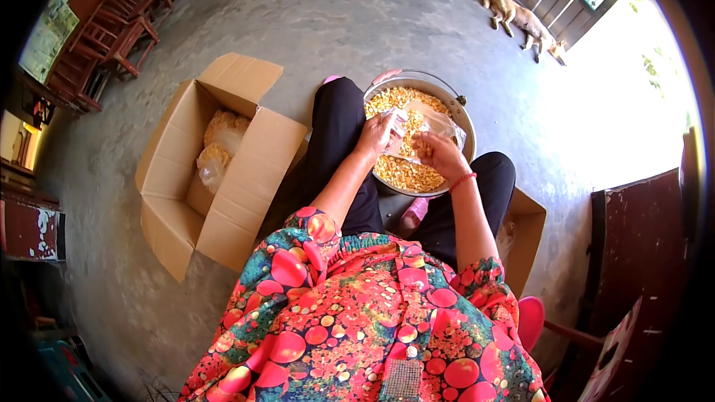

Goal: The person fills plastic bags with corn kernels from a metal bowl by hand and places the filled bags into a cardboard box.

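Between my knees stands a metal bucket (468, 120) filled with yellow corn kernels (408, 173). A clear plastic bag (444, 126) spreads over the kernels. My left hand (377, 134) is closed on the bag's edge, at the bucket's left side. Low over the kernels, my right hand (441, 155) has its fingers curled in beside the bag. What those fingers hold, if anything, is hidden.
An open cardboard box (249, 186) to my left holds filled clear bags (214, 164). Another cardboard box (527, 237) is partly hidden by my right leg. A dog (523, 22) lies on the floor at the far right. Wooden chairs (119, 37) line the left wall.
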The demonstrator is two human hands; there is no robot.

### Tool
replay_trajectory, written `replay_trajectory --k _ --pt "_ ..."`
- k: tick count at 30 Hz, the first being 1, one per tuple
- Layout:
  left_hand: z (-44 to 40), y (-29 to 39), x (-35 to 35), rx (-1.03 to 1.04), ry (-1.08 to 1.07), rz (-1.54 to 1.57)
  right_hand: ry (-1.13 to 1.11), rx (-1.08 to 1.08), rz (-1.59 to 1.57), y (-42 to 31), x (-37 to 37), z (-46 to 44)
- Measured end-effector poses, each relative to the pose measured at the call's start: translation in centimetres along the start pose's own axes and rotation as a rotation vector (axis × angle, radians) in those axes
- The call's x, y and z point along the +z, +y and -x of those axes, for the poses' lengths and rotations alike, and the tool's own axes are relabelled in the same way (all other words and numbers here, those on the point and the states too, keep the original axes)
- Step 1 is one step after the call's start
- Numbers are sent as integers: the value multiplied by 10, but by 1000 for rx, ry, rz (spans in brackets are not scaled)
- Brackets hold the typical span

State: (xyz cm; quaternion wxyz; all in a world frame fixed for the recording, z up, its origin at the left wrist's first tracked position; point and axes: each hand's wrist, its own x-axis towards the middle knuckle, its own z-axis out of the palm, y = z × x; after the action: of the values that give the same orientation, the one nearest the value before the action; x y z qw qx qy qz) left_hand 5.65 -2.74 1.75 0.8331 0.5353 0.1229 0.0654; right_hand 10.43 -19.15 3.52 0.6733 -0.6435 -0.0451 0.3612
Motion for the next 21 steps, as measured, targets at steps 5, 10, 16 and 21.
replay_trajectory --k 5,10,16,21 --pt "4 5 1 -56 16 -17 263 -649 1072 4 -17 -34" --pt "1 1 0 -18 -25 6 -311 21 738 -11 17 3" --pt "2 3 2 -7 20 -1 -242 -241 1348 79 6 -21" --pt "1 1 0 -12 -15 5 -89 -16 1330 89 22 -31"
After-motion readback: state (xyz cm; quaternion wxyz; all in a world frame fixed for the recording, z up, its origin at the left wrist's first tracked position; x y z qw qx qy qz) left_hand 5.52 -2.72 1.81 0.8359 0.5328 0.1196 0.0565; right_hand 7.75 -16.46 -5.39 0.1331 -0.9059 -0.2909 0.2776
